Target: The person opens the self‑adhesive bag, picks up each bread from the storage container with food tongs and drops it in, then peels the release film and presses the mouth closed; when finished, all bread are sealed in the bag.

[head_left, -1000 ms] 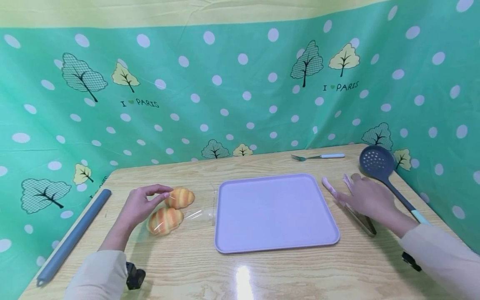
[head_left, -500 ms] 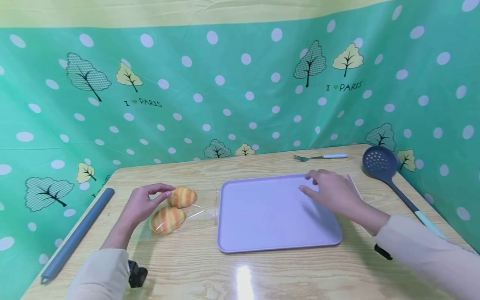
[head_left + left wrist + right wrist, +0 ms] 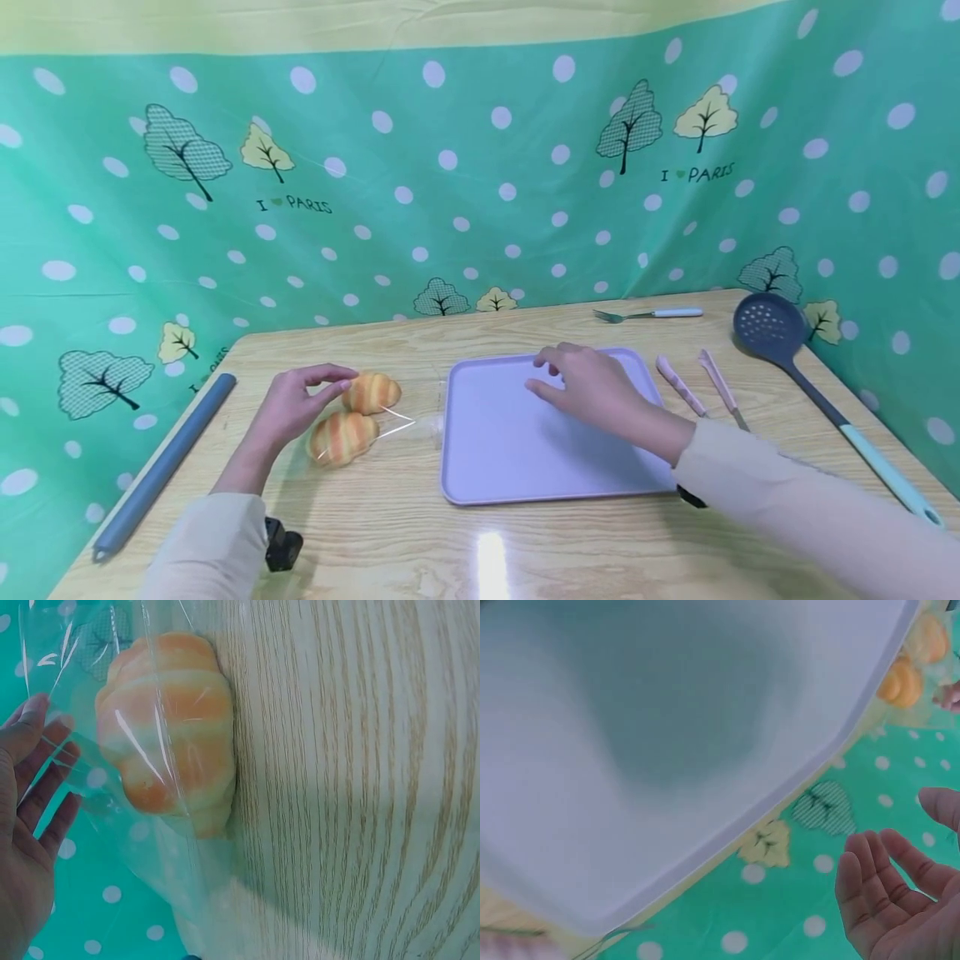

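My left hand (image 3: 288, 407) pinches the edge of a clear plastic bag (image 3: 411, 427) between thumb and index finger. Inside it lie two striped bread rolls (image 3: 342, 438), shaped like croissants, on the left part of the table. One roll (image 3: 169, 735) shows close up through the film in the left wrist view, to the right of the fingers. My right hand (image 3: 588, 385) is over a lilac tray (image 3: 517, 475), fingers spread and loosely bent, holding nothing. The bag's far end reaches the tray's left rim.
Right of the tray lie two pink-handled utensils (image 3: 678, 385), their metal ends partly behind my right sleeve. Farther right is a slotted skimmer (image 3: 768, 325). A fork (image 3: 645, 314) lies at the back edge, and a long blue-grey rod (image 3: 165, 467) along the left edge.
My right hand has moved left from the pink-handled utensils to over the tray, leaving them on the table. The left hand keeps its pinch on the bag.
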Available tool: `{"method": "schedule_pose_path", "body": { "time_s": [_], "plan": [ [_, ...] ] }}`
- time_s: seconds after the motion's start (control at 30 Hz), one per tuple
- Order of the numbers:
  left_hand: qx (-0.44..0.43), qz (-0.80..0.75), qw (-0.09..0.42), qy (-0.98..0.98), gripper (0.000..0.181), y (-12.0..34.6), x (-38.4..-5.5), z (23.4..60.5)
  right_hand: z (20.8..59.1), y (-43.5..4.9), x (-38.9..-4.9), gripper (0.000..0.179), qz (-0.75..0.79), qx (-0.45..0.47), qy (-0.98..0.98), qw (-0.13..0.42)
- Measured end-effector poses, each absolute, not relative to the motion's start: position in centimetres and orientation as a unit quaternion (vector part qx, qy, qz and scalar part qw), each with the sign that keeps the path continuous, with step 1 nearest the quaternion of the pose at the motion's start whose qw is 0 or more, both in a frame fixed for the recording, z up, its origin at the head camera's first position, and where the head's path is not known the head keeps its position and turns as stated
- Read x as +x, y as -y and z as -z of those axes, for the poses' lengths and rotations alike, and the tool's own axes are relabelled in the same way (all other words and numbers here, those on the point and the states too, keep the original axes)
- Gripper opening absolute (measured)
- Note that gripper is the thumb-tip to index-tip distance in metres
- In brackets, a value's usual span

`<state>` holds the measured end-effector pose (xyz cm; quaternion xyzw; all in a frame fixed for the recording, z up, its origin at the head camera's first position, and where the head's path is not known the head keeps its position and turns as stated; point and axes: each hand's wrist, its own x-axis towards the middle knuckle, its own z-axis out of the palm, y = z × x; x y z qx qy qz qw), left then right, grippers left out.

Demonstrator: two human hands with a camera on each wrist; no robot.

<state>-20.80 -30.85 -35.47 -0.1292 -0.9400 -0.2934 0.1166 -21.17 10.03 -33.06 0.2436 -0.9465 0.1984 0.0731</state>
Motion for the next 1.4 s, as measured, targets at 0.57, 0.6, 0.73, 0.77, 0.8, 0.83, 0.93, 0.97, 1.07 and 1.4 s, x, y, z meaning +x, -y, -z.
{"method": "schedule_pose_path", "body": {
  "time_s": [0.57, 0.6, 0.73, 0.77, 0.8, 0.83, 0.93, 0.97, 1.07, 1.4],
  "plan": [
    [-0.125, 0.297, 0.121, 0.939, 0.019, 30.9, -21.2, 35.6, 34.0, -2.2, -21.6, 0.035, -0.277, 0.260, 0.925, 0.008],
    [-0.125, 0.298, 0.122, 0.938, 0.019, 30.9, -21.1, 35.6, 34.1, -1.8, -21.6, 0.035, -0.286, 0.262, 0.922, 0.003],
    [-0.128, 0.301, 0.125, 0.937, 0.019, 30.8, -21.1, 35.5, 34.6, -0.5, -21.8, 0.035, -0.312, 0.272, 0.910, -0.018],
    [-0.128, 0.301, 0.127, 0.937, 0.019, 30.8, -21.1, 35.5, 34.6, -0.2, -21.8, 0.035, -0.317, 0.271, 0.909, -0.025],
    [-0.128, 0.301, 0.127, 0.936, 0.019, 30.8, -21.1, 35.5, 34.7, 0.1, -21.8, 0.036, -0.323, 0.269, 0.907, -0.034],
    [-0.127, 0.302, 0.127, 0.936, 0.020, 30.8, -21.1, 35.5, 34.9, 0.4, -21.9, 0.038, -0.326, 0.267, 0.906, -0.042],
    [-0.123, 0.306, 0.127, 0.936, 0.021, 30.8, -21.1, 35.5, 35.3, 1.3, -21.9, 0.040, -0.332, 0.256, 0.905, -0.068],
    [-0.121, 0.307, 0.127, 0.935, 0.021, 30.8, -21.1, 35.5, 35.4, 1.6, -21.9, 0.041, -0.333, 0.253, 0.905, -0.076],
    [-0.117, 0.313, 0.127, 0.934, 0.021, 30.9, -21.0, 35.5, 35.6, 2.4, -21.9, 0.042, -0.332, 0.244, 0.906, -0.094],
    [-0.114, 0.326, 0.135, 0.929, 0.021, 31.0, -20.9, 35.6, 36.3, 4.8, -21.8, 0.043, -0.282, 0.229, 0.924, -0.123]
  ]
}}
